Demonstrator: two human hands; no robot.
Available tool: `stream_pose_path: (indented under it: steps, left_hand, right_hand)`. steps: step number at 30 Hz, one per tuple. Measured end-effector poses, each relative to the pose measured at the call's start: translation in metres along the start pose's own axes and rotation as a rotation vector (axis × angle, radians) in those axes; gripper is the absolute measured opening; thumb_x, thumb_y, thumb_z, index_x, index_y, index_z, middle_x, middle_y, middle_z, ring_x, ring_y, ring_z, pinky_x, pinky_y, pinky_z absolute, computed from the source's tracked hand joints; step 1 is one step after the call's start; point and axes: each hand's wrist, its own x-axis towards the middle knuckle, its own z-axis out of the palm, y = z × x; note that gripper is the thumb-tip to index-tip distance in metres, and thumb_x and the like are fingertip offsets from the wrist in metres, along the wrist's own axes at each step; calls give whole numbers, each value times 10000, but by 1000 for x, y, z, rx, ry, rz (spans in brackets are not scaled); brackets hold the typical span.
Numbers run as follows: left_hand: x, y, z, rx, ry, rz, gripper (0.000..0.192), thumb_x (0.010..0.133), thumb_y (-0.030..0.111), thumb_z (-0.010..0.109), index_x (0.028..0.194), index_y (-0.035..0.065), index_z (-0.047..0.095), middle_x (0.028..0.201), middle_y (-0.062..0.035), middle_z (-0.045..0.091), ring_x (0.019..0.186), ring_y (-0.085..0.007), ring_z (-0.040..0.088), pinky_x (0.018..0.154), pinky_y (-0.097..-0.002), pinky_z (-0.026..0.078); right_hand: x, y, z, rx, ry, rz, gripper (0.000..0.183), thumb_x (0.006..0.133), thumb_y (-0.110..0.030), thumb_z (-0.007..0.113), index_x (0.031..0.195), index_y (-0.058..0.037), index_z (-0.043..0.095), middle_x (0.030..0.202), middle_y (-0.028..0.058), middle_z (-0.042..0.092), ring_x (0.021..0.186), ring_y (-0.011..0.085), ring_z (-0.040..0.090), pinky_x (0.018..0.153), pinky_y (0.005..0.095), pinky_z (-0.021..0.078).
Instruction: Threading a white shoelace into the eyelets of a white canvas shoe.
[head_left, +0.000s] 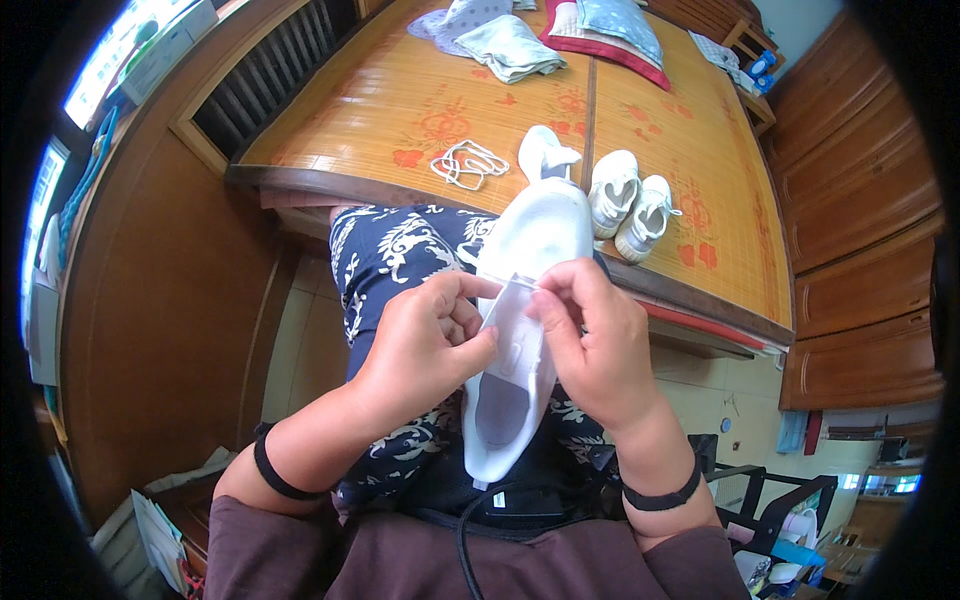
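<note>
A white shoe lies across my lap, its toe pointing away from me and its grey insole showing at the heel. My left hand touches the left side of the shoe's opening near the tongue, thumb and forefinger apart. My right hand pinches a thin white lace end at the top of the tongue. Beyond the toe, another white shoe rests on the mat-covered bed. A loose white shoelace lies to its left. To the right stands a pair of small white shoes.
The bed's dark wooden edge runs in front of my knees. Folded cloths and pillows lie at its far side. Wooden cabinets line the right; a black metal frame stands at lower right.
</note>
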Motion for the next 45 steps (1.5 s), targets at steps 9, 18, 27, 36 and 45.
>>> stream_pose_path:
  steps: [9, 18, 27, 36, 45]
  left_hand:
    - [-17, 4, 1, -145, 53, 58, 279, 890, -46, 682, 1153, -64, 590, 760, 12, 601, 653, -4, 546, 552, -184, 425]
    - [8, 0, 0, 65, 140, 163, 233, 851, 47, 763, 1032, -92, 715, 853, -102, 749, 748, -83, 692, 697, -244, 571]
    - [6, -3, -12, -152, 42, 10, 165, 928, 66, 787, 1015, -73, 770, 878, -40, 757, 769, -54, 681, 686, -218, 563]
    - [7, -8, -15, -148, 21, -18, 140, 921, 36, 800, 1031, -43, 769, 921, -67, 774, 816, -85, 719, 738, -224, 590]
    - [7, -9, -14, -130, 17, 3, 149, 918, 51, 809, 1028, -43, 774, 899, -59, 771, 776, -75, 707, 700, -205, 573]
  right_hand:
    - [-3, 0, -2, 162, 2, 7, 86, 1036, -100, 647, 1046, -27, 604, 795, 95, 656, 691, 207, 669, 648, 319, 518]
    - [-8, 2, 3, 404, 20, 154, 77, 1031, -91, 643, 1017, -20, 618, 818, 47, 685, 740, 109, 659, 678, 267, 514]
    - [-11, 6, 7, 513, 59, 214, 88, 985, -84, 709, 951, -18, 662, 804, 28, 693, 730, 79, 640, 666, 244, 493]
    - [-9, -16, 3, 110, -24, 137, 93, 807, -45, 762, 857, -37, 685, 850, 78, 603, 682, 187, 607, 631, 307, 492]
    - [-9, -16, 6, 106, -6, 157, 94, 797, -41, 751, 817, -21, 661, 832, 90, 611, 677, 197, 626, 631, 320, 504]
